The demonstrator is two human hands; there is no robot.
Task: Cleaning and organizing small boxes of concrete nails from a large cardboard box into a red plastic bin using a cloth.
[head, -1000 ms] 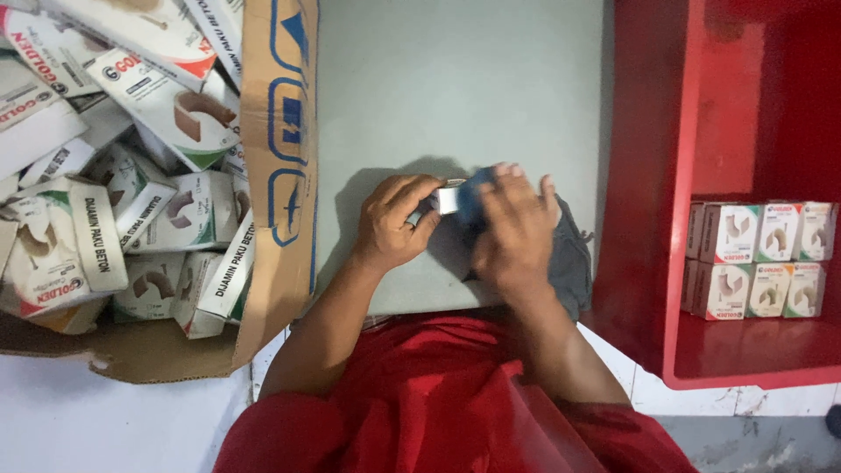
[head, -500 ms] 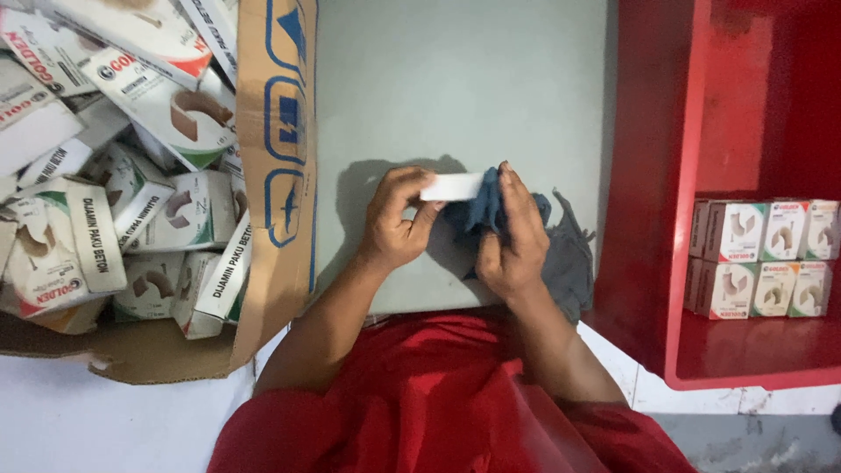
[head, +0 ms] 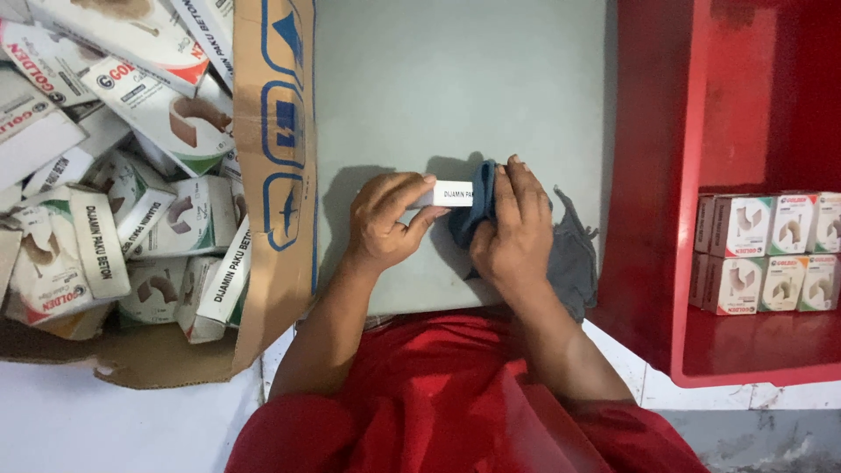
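My left hand (head: 385,219) pinches one end of a small white box (head: 451,194) held above a grey board (head: 455,96). My right hand (head: 512,229) presses a blue-grey cloth (head: 477,210) against the box's other end. The rest of the cloth (head: 574,258) trails to the right behind that hand. Part of the box is hidden under the cloth and fingers.
An open cardboard carton (head: 276,158) at the left is full of several small white boxes (head: 131,193). At the right a red shelf unit (head: 666,175) holds stacked rows of similar boxes (head: 766,254). A white floor (head: 96,420) shows at the bottom left.
The box has turned so a side face shows. My right hand with the cloth slid along it from covering the box to its right end. Both hands shifted slightly left.
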